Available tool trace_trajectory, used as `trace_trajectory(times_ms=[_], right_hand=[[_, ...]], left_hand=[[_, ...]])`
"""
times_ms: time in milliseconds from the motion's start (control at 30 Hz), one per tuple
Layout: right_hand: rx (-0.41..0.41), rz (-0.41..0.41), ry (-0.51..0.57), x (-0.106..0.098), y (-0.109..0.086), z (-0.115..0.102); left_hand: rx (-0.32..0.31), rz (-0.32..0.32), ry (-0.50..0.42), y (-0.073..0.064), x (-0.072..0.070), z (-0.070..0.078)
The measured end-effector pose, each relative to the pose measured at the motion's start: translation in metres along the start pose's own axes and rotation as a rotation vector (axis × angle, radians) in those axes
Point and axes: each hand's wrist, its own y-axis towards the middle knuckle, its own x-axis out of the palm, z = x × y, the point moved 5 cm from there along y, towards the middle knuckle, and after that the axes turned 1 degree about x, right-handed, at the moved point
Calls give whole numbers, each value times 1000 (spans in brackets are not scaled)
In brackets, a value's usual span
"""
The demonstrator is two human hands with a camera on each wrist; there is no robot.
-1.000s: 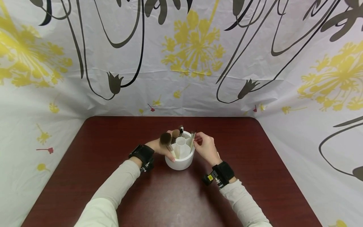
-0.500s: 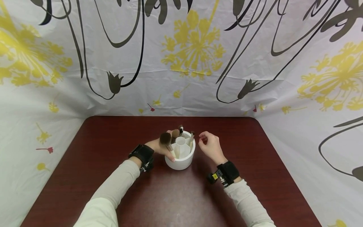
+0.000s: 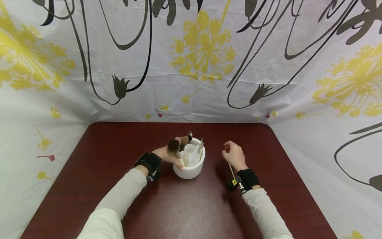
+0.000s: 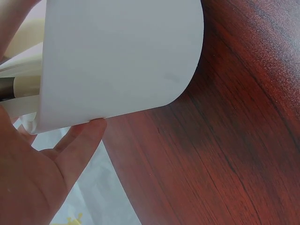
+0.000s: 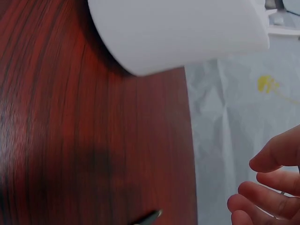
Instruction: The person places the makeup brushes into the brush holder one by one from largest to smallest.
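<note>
A white round brush holder [image 3: 189, 173], divided around a central tube, stands on the table. My left hand [image 3: 165, 156] grips its left side, thumb at the front; the left wrist view shows fingers against the holder's wall [image 4: 122, 56]. A fluffy dark makeup brush [image 3: 173, 146] leans at the near left of the holder, with a tan-headed brush [image 3: 184, 141] behind it. Thin brushes [image 3: 201, 146] stand in the right compartment. My right hand [image 3: 234, 155] hovers right of the holder, fingers loosely bent and holding nothing. Below it lies a thin brush [image 3: 231, 170], partly hidden by the wrist.
The dark red wooden table [image 3: 167, 205] has rounded far corners. A white patterned cloth [image 3: 191, 99] hangs behind and beside it. In the right wrist view, a dark tip [image 5: 150, 218] lies low on the table.
My right hand has left the thin brushes at the holder's right side and moved right, uncovering the thin brush on the table. The left hand and holder stay put.
</note>
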Motion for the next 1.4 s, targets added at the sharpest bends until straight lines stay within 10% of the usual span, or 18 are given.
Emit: trace_trajectory(times_ms=[667, 1033, 1400], right_hand=[[143, -74, -163, 12, -1, 48], [175, -103, -171, 27, -8, 61], [202, -121, -147, 38, -11, 69]], left_hand=[[-4, -3, -12, 1, 0, -1], [95, 14, -14, 0, 2, 2], [40, 11, -1, 0, 0, 2]])
